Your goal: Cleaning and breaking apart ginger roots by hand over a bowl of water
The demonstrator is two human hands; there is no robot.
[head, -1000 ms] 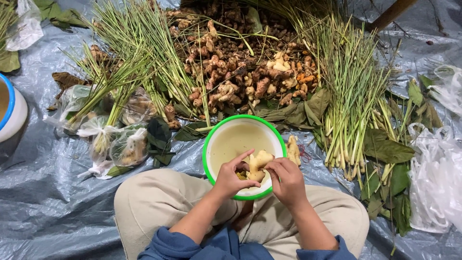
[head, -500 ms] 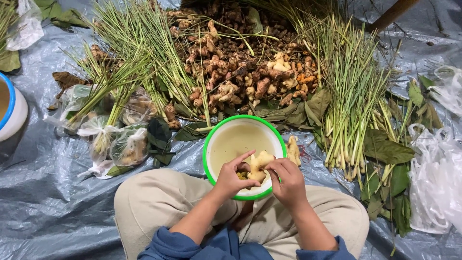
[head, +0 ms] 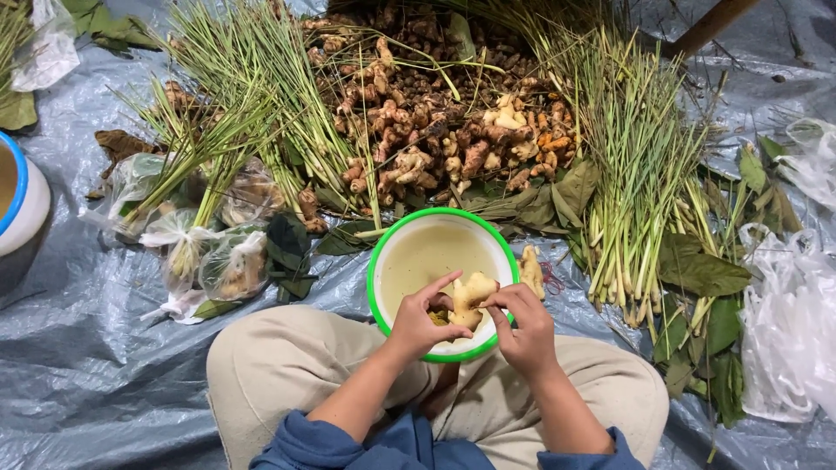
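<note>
Sitting cross-legged on a grey plastic sheet (head: 104, 383), the person works over a green-rimmed bowl (head: 376, 261) at the lower middle of the frame. Both hands meet above its near edge on one pale, knobbly piece of ginger (head: 471, 296). The left hand (head: 422, 326) comes in from the left and is grasping the root's left side, thumb and forefinger pinched on it, with something small and yellowish tucked beneath that I cannot make out. The right hand (head: 525, 329) comes from the right and is grasping the other side, fingers curled over the top. The root lies between the two hands, its long axis running roughly up and down the frame, tilted slightly to the right, and neither hand is clearly nearer; both touch it.

Just right of the bowl lies another pale ginger piece (head: 530, 270). Above, in the upper middle, sits a heap of brown roots (head: 435, 130), flanked by lemongrass stalks (head: 627, 174) to its right and further bundles at upper left. Small tied plastic bags (head: 222, 261) lie at the left.
</note>
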